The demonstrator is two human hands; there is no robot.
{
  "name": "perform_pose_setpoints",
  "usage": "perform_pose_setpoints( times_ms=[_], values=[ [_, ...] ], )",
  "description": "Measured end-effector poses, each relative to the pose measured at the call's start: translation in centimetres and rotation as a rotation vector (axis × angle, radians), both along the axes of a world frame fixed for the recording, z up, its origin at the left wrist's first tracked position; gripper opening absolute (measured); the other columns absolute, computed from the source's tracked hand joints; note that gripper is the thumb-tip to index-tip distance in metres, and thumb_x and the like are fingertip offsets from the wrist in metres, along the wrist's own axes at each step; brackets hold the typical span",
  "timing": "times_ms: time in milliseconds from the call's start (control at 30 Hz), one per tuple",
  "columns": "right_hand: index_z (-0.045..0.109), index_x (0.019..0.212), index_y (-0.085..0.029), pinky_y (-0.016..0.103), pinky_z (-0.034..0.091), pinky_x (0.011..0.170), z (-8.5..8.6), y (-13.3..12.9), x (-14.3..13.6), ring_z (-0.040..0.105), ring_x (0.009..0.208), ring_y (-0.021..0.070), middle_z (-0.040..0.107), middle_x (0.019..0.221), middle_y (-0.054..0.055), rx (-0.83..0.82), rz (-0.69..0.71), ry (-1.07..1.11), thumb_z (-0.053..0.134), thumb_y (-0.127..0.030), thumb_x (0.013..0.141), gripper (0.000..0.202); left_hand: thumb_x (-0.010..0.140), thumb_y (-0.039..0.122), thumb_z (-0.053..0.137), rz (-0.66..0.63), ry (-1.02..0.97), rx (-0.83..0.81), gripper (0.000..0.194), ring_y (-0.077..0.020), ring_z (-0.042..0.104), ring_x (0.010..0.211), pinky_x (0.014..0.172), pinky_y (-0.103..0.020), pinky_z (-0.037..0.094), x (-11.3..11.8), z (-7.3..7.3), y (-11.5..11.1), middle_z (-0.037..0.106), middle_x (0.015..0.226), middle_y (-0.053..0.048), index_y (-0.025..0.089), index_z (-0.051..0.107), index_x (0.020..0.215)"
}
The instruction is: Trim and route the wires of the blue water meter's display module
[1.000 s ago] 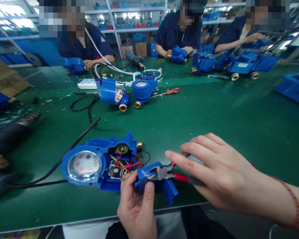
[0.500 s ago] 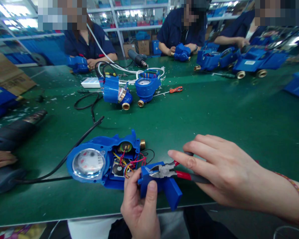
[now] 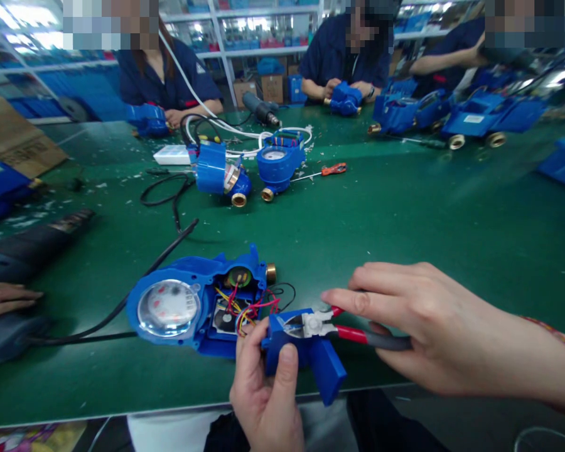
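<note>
My left hand is closed on a blue plastic cover, thumb in front and fingers behind. My right hand grips red-and-grey-handled cutting pliers, their jaws resting against the cover's top edge. What lies between the jaws is too small to make out. Just left of the cover is an open blue water meter with a round clear dial and a brass fitting. Red, yellow and black wires run from its open compartment toward the cover.
A heat gun lies at the left, and another person's hand rests beside it. Farther back are two blue meters, an orange screwdriver and a white power strip. Co-workers sit across the green table.
My right hand and the pliers have shifted slightly right and down, with the handles a little differently angled. At the far right, a co-worker's arm has risen.
</note>
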State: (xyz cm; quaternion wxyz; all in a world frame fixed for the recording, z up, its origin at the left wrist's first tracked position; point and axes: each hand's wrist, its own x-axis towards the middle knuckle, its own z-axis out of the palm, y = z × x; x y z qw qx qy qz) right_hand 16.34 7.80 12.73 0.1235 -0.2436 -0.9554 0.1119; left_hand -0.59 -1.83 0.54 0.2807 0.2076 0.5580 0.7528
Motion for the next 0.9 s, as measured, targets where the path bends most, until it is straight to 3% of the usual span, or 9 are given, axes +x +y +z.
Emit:
perform_pose_setpoints(
  times_ms=[267,433,667,900],
  values=[
    [0.068,0.103,-0.024,0.024,0.029,0.055,1.4,0.1,-0.5,0.049,0.063,0.0100,0.057,0.078,-0.002,-0.176,-0.048,-0.052,0.064,-0.004,0.071,0.038,0.068,0.040,0.084,0.010,0.048,-0.052,0.041,-0.0219,0.060,0.106,0.096,-0.030,0.045,-0.1,-0.2,-0.2,0.069,0.107,-0.004,0.022,0.071,0.102],
    [0.067,0.092,-0.023,0.021,0.032,0.057,2.1,0.8,-0.5,0.050,0.064,0.0098,0.058,0.077,-0.003,-0.309,-0.032,-0.082,0.058,0.000,0.065,0.036,0.065,0.040,0.087,0.017,0.018,-0.049,0.043,-0.0204,0.058,0.105,0.094,-0.028,0.043,-0.1,-0.1,-0.1,0.068,0.105,-0.002,0.024,0.072,0.102],
    [0.061,0.079,-0.020,0.020,0.033,0.059,2.3,1.7,-0.8,0.048,0.064,0.0091,0.057,0.073,-0.006,-0.487,-0.010,-0.072,0.051,0.004,0.060,0.033,0.063,0.037,0.088,0.016,-0.002,-0.030,0.043,-0.0184,0.058,0.104,0.094,-0.025,0.041,-0.1,-0.1,0.0,0.069,0.103,-0.001,0.024,0.072,0.101],
    [0.059,0.077,-0.018,0.020,0.029,0.057,2.0,1.8,-0.5,0.046,0.063,0.0065,0.054,0.071,-0.008,-0.607,-0.020,-0.029,0.047,0.005,0.058,0.032,0.068,0.039,0.085,0.010,0.089,-0.040,0.037,-0.0221,0.059,0.101,0.095,-0.032,0.045,-0.2,-0.6,-0.1,0.068,0.100,-0.005,0.021,0.071,0.098]
  ],
)
